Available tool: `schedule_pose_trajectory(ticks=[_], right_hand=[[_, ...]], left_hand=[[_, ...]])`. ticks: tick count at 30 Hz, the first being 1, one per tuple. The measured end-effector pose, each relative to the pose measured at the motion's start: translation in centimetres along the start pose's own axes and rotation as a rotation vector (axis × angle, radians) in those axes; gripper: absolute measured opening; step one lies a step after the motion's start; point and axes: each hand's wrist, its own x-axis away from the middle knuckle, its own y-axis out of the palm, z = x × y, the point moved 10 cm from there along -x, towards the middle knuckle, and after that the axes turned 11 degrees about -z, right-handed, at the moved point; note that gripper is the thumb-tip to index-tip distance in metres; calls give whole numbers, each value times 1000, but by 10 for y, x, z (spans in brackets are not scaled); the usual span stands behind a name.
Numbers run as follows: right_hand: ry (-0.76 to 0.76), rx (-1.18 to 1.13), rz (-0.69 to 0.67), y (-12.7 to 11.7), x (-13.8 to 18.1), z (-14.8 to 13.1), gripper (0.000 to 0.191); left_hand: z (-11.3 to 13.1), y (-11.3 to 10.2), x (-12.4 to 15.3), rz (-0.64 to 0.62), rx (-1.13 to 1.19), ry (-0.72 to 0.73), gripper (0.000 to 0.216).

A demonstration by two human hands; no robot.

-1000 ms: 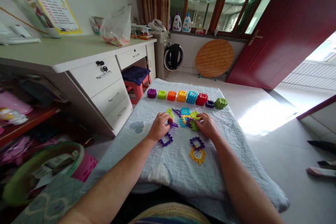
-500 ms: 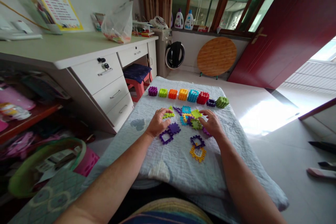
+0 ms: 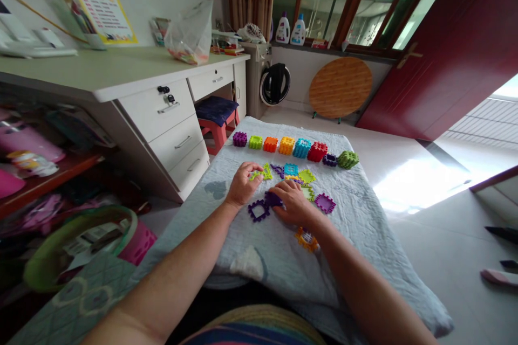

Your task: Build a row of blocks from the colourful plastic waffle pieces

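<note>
My left hand (image 3: 244,184) has its thumb and fingers closed on the edge of a lime-green toothed building tile (image 3: 266,172). My right hand (image 3: 294,202) reaches across the middle, its fingers curled onto a solid dark-purple toothed tile (image 3: 272,199); its grip is partly hidden. Beside that tile lies a dark-purple open-frame tile (image 3: 258,210). Beyond the right hand lie a blue frame tile (image 3: 291,168), a lime tile (image 3: 307,176) and a green tile (image 3: 308,192). A magenta-purple tile (image 3: 325,203) lies to its right, and an orange-yellow tile (image 3: 306,239) sits below the wrist.
Along the cloth-covered table's (image 3: 226,242) far side runs a row of assembled cubes, including a purple cube (image 3: 240,139), a red cube (image 3: 318,151) and a green block (image 3: 348,159). A white desk (image 3: 162,73) and a stool (image 3: 217,113) stand at the left.
My right hand has moved left and inward from the right side, onto the solid purple tile. My left hand has closed its thumb and fingers at the lime-green tile. The view has shifted slightly.
</note>
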Motion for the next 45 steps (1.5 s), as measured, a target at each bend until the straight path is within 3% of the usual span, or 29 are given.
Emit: schedule_pose_trajectory(ticks=[5, 9, 13, 17, 23, 29, 35, 41, 45], right_hand=[[69, 64, 158, -17, 8, 0, 47], [-160, 33, 19, -1, 1, -38, 48], [-199, 44, -48, 6, -3, -55, 34], [-206, 55, 10, -1, -1, -57, 19], [-158, 37, 96, -4, 2, -49, 26], [-78, 124, 138, -8, 2, -43, 20], [-143, 97, 1, 4, 2, -51, 49], [-169, 65, -36, 9, 2, -54, 46], [-183, -35, 26, -3, 2, -46, 45]], left_hand=[[0, -1, 1, 31, -4, -4, 18], [-2, -3, 1, 57, -21, -2, 17], [-2, -5, 0, 65, -32, -9, 16], [-1, -5, 0, 61, -29, -14, 16], [-3, -5, 1, 61, -25, -27, 16], [-5, -4, -1, 64, -23, -18, 16], [-5, -5, 0, 70, -25, -34, 16], [-4, -5, 0, 68, -28, -35, 16], [-5, -5, 0, 67, -34, -38, 16]])
